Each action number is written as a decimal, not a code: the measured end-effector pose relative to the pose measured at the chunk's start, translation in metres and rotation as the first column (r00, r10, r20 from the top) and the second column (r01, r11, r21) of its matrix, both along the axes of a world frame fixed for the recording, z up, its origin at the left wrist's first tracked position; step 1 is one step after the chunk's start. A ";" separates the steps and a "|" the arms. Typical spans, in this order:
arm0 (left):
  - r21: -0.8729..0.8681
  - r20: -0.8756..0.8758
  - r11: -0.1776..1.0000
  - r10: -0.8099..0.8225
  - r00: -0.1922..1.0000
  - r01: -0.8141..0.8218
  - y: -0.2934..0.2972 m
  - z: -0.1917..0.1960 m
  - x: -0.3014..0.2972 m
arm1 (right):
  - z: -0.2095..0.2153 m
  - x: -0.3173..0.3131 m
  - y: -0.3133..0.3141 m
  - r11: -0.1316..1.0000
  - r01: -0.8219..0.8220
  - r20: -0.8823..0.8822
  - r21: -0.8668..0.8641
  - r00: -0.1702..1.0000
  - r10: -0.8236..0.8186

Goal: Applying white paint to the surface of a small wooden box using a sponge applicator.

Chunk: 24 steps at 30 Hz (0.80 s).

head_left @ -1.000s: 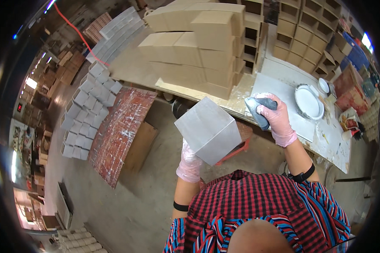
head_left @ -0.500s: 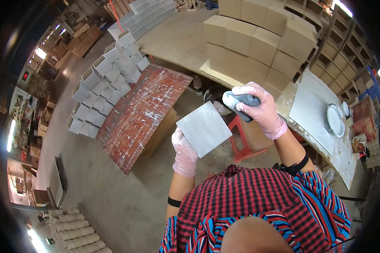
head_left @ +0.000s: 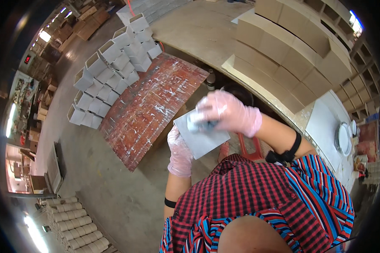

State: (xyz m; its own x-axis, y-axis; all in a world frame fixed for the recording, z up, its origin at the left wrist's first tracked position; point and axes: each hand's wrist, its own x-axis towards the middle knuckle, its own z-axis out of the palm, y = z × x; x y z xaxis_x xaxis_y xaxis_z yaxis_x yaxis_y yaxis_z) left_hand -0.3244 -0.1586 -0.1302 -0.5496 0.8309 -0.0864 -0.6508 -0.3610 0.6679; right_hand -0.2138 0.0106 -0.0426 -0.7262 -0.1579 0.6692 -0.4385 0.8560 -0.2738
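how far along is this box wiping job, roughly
Looks mid-job. Done, probably: a group of white boxes set out on the floor beside the red speckled board. In hand: the left hand holds a grey-white box from below while the right hand presses a small pad on its top face. Left, likely: tan boxes stacked on the bench look untreated.

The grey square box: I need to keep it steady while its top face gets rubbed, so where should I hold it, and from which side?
Hold the grey square box at its near left edge, coming from below. The left hand already cups it there, leaving the tilted flat top free for the right hand and its sponge. Probably the steadiest hold.
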 end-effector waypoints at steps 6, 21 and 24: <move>0.113 0.194 0.991 0.042 0.980 -0.065 0.036 0.009 -0.060 | -0.010 -0.009 0.010 0.929 -0.353 0.187 -0.111 0.911 0.368; 0.018 0.090 0.978 0.203 0.975 -0.206 0.122 0.036 -0.119 | -0.016 -0.091 0.101 0.873 -0.466 0.036 -0.144 0.879 0.475; 0.092 0.080 0.979 0.176 0.981 -0.183 0.123 0.038 -0.124 | 0.002 -0.121 0.122 0.918 -0.379 -0.104 -0.112 0.924 0.369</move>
State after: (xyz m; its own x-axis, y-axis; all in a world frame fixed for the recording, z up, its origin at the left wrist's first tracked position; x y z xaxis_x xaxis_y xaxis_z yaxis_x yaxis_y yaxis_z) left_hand -0.4486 -0.0352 -0.0920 -0.6858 0.7259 -0.0531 -0.6139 -0.5378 0.5778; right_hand -0.3349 0.1329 -0.0410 -0.5745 -0.3168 0.7547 -0.7445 0.5853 -0.3211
